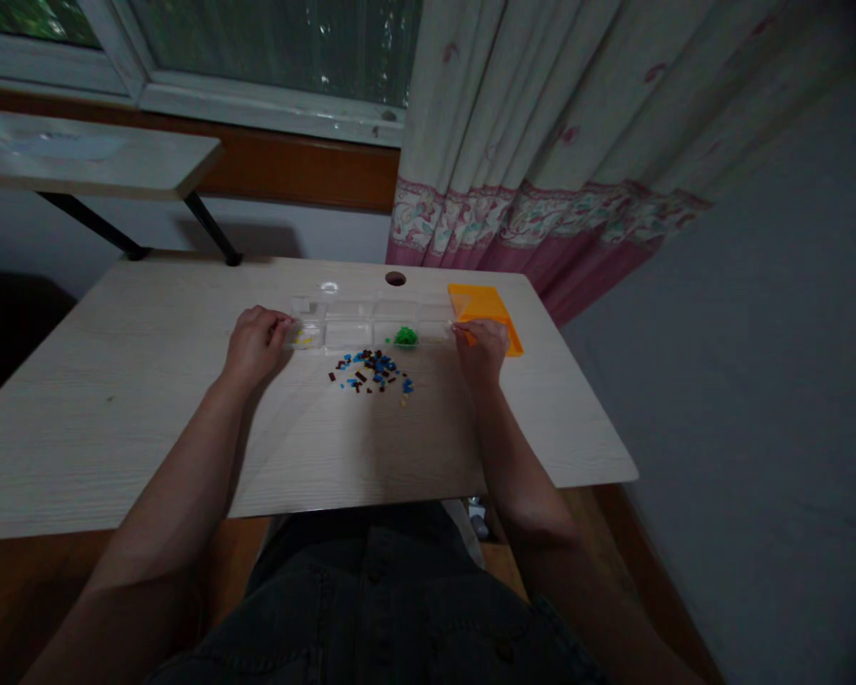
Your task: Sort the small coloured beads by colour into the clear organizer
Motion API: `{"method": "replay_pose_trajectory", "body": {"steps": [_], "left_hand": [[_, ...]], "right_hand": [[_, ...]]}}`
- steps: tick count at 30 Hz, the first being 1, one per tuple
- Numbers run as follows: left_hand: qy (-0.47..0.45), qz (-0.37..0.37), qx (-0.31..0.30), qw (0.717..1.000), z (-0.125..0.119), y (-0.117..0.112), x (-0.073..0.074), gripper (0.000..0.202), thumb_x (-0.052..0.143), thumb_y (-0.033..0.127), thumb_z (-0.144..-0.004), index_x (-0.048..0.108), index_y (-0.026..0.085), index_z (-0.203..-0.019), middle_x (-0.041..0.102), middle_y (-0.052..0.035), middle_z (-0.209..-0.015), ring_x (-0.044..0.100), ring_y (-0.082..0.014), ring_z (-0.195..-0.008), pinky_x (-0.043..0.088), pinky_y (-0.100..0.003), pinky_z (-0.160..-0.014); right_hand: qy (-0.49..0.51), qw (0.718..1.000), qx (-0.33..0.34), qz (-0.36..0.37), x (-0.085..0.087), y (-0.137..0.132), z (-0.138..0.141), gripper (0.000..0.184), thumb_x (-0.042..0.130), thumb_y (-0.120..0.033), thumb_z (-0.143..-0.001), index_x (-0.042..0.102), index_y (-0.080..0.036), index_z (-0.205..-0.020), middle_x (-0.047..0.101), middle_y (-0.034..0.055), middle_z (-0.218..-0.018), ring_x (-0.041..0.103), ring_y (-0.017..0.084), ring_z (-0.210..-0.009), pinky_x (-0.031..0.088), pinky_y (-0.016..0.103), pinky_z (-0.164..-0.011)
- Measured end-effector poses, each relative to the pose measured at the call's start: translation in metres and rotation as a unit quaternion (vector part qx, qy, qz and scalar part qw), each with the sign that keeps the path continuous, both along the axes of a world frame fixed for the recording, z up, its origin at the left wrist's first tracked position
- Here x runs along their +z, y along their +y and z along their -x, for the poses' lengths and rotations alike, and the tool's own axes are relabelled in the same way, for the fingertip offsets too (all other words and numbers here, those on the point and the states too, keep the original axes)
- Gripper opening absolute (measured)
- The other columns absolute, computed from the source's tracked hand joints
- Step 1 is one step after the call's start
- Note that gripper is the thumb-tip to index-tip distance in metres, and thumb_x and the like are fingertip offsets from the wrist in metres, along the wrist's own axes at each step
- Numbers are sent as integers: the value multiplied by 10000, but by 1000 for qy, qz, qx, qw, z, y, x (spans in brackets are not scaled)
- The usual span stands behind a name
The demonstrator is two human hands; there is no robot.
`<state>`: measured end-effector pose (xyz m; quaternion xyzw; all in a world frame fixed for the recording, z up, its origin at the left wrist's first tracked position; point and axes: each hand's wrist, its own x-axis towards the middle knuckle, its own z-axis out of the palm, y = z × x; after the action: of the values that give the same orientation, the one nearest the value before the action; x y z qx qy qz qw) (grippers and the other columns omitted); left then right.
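Note:
A clear plastic compartment box (pixel 349 321) lies across the table, its several sections in two rows. My left hand (pixel 257 341) grips its left end with thumb and fingers closed on the edge. At the right end my right hand (pixel 483 344) pinches the other edge. Green bricks (pixel 405 337) are heaped in a front compartment right of the middle. A few yellow pieces (pixel 303 338) lie in the front left compartment. Just in front of the box, a loose pile of small blue and brown bricks (pixel 375 369) is spread on the tabletop.
An orange tray or lid (pixel 481 303) lies behind my right hand. The pale wooden table (pixel 428 447) has a round cable hole (pixel 395 279) near its back edge. A raised shelf (pixel 100 157) stands at the back left, and a curtain (pixel 499 171) hangs behind the table.

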<state>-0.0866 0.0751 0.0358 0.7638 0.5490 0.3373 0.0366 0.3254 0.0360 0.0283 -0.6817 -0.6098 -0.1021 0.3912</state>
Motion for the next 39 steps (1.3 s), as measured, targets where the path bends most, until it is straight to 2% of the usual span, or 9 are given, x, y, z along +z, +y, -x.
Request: {"method": "replay_pose_trajectory", "body": {"steps": [8,16,24,26,29,35,39], "left_hand": [[-15,-3,4,1000,-3,-4,4,262,484,355,-938,686,188,-946,589,-94,-866,540,-265,-908,429,-427,-910],[-14,1,5,1000,-7,-7,9,262,495,362,-940,686,183,-958,569,-77,-830,532,-248,-855,442,-406,-868],[0,-19,-7,1000,-8,-6,6,282,497,362,-949,701,167,-959,620,-98,-867,552,-255,-881,446,-400,-845],[6,-24,-35,999,-11,-7,5,284,501,364,-952,704,166,-954,631,-95,-859,560,-250,-884,446,-393,-844],[18,-25,-108,994,-20,-13,7,286,503,360,-959,711,165,-945,643,-94,-853,567,-237,-875,445,-380,-845],[61,12,-263,963,-50,-30,15,282,503,350,-972,732,195,-925,653,-74,-852,573,-207,-854,448,-346,-824],[80,28,-316,945,-60,-35,12,258,504,318,-976,735,204,-975,653,-69,-863,581,-198,-864,442,-334,-828]], "right_hand": [[24,1000,-11,10,3,-1,1,200,592,-322,-913,768,-229,-903,699,81,-985,542,255,-1014,398,435,-918],[8,997,-13,74,3,-2,3,203,576,-301,-932,764,-232,-963,697,86,-1046,537,260,-1055,383,436,-928],[17,999,5,48,5,-2,5,231,559,-318,-955,761,-208,-955,723,92,-1006,569,245,-999,384,440,-957],[14,999,19,39,6,-1,7,224,569,-320,-954,765,-214,-934,729,81,-992,581,237,-983,397,431,-951],[5,998,57,30,6,-1,16,210,597,-338,-941,769,-228,-889,732,63,-945,597,226,-946,421,408,-918],[-37,980,194,28,-2,-6,44,164,643,-324,-911,772,-240,-852,726,55,-911,612,215,-929,451,385,-910],[-78,959,269,52,-6,-13,57,136,664,-307,-897,779,-237,-881,728,57,-934,593,226,-987,446,380,-921]]}}
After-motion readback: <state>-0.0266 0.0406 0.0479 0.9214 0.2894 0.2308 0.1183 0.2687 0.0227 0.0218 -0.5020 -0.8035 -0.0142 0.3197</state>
